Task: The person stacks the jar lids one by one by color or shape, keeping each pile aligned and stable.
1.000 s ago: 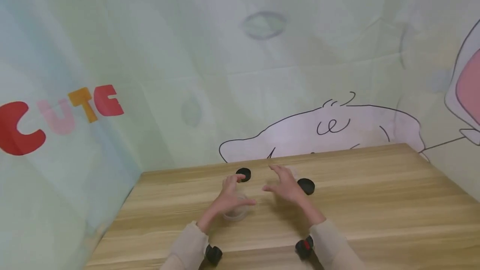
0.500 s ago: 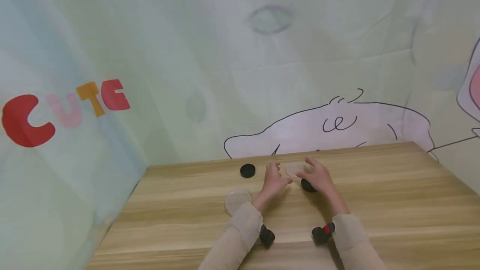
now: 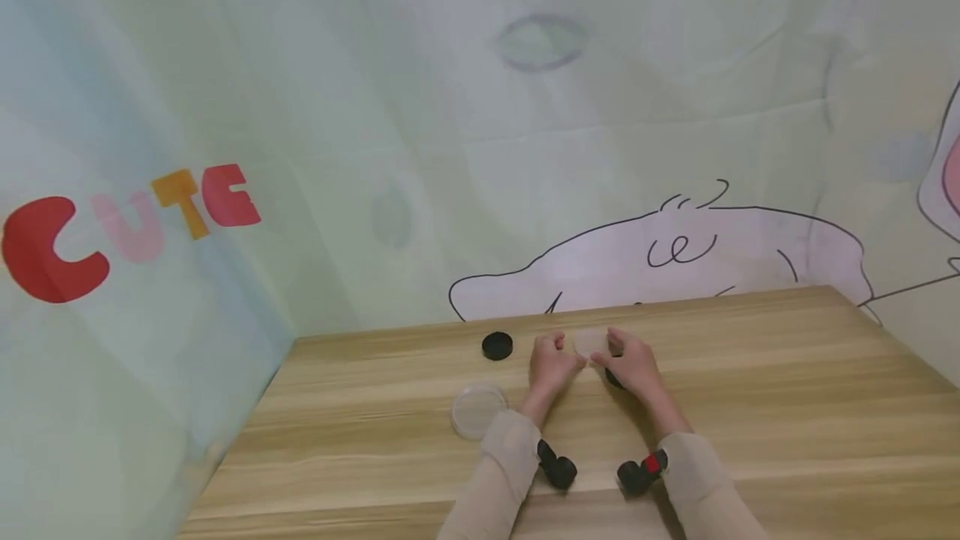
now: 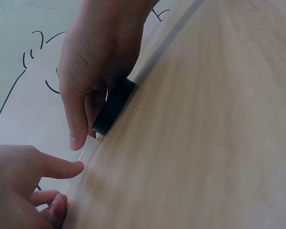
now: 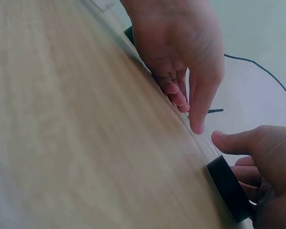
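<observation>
A clear, shallow round dish or lid (image 3: 590, 343) lies near the table's back edge, between my two hands. My left hand (image 3: 553, 367) is at its left side, fingers bent and thumb extended toward its near rim. From the right, my right hand (image 3: 634, 363) reaches round, with thumb and fingertips right at the rim. Edge-on between the hands, the clear piece (image 4: 88, 151) shows as a thin strip in the left wrist view. A black round cap (image 5: 229, 188) stands close by, partly behind my right hand's thumb in the head view; the right fingers are on its far side.
A second black round cap (image 3: 497, 346) lies left of the hands near the back edge. Another clear round dish or lid (image 3: 478, 412) sits nearer, beside the left sleeve. The wooden table (image 3: 772, 407) meets a printed cloth backdrop (image 3: 390, 148) behind.
My left hand has left the nearer clear piece and moved right to the far one. My right hand has shifted right, then closer in, so both hands now flank that piece.
</observation>
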{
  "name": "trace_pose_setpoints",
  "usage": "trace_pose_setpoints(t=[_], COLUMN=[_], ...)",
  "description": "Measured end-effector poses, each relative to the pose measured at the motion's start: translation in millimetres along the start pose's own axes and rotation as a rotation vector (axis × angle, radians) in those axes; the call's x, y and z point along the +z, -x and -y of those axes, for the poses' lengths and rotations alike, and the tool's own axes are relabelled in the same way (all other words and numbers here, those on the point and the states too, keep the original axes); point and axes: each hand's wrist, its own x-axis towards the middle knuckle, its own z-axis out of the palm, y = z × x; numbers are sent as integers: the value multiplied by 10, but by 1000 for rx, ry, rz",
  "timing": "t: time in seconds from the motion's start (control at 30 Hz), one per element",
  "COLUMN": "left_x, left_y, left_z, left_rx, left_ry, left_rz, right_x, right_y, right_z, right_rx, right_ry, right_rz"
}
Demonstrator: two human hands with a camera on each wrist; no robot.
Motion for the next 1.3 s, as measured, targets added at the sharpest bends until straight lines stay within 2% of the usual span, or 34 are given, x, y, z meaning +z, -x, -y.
trace_pose_setpoints(t=[0.2,0.43,0.63,0.77,0.97,1.03,1.23,1.3], left_x=[27,32,10,-8,-52,-79,-221,-282], left_y=[-16,-3,5,3,-28,-36,-40,-37], left_z=[7,27,44,41,18,-6,-118,-158], left_rx=[23,20,44,28,-6,6,100,110], left_ry=[-62,-51,-41,25,202,228,232,242], left_rz=[8,25,21,41,92,106,126,132], right_x=[30,46,40,18,-22,-38,-91,-107], right_y=[-8,2,6,0,-25,-36,-58,-63], right_z=[-7,4,10,-5,-18,-14,60,97], right_rx=[-13,10,3,-10,-27,-34,-74,-88], right_ry=[0,-4,-14,-20,-74,-93,-152,-158], right_rz=[-12,-55,-54,-47,-39,-38,-41,-38])
